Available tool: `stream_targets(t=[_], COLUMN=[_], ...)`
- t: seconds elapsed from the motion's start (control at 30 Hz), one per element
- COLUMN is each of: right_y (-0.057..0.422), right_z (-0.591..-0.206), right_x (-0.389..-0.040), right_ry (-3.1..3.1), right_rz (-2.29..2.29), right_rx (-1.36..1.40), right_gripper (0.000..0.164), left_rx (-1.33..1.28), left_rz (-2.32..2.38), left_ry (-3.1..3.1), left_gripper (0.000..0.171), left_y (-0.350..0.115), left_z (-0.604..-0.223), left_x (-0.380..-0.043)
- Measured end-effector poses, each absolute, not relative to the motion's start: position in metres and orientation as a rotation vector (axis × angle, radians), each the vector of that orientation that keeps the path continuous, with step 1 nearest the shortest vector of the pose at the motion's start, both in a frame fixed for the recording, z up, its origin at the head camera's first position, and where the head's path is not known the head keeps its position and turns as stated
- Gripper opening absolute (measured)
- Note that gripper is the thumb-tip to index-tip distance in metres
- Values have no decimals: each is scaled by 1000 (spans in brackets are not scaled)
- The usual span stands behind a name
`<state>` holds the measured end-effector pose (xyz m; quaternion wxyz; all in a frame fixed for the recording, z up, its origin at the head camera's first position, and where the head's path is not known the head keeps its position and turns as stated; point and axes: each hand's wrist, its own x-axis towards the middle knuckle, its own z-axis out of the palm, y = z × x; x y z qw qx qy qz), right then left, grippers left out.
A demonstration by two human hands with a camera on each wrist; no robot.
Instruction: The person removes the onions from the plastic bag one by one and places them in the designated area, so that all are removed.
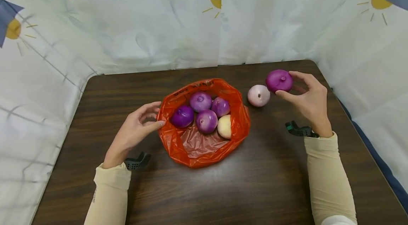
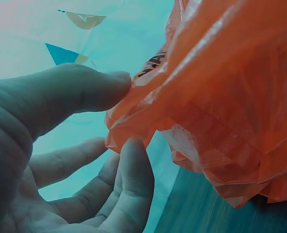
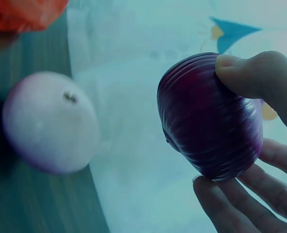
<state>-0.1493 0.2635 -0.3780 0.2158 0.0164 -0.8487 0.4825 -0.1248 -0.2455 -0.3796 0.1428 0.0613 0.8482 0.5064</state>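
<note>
An orange-red plastic bag [image 1: 197, 161] stands on the table with its mouth spread wide. Inside lie several purple onions [image 1: 206, 121] and a pale yellowish round one [image 1: 224, 127], partly covered by the bag's side. My left hand [image 1: 135, 129] pinches the bag's left rim between thumb and fingers; the left wrist view shows the plastic [image 2: 133, 121] between them. On the right, my right hand [image 1: 307, 97] holds a dark purple onion [image 1: 279, 80] by its side, thumb and fingers around it. Just left of that one, a pale pinkish onion [image 1: 259, 95] rests on the table beside the bag.
The dark wooden table [image 1: 255, 189] has its back edge against a white patterned sheet [image 1: 159, 23], which also hangs along both sides. A dark strap piece [image 1: 299, 130] sits at the right wrist, another [image 1: 137, 161] at the left.
</note>
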Motion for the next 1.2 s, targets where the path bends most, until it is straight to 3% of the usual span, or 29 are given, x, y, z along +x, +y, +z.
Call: stream_targets(t=[1.2], right_y=[305], right_z=[-433], right_x=[-167], right_ry=[-2632], right_rz=[1208], right_rx=[-210], right_gripper=[70], left_rx=[276], left_rz=[1451], left_ry=[2488], left_gripper=[68], left_y=[-247], left_z=[-385], left_x=[-126])
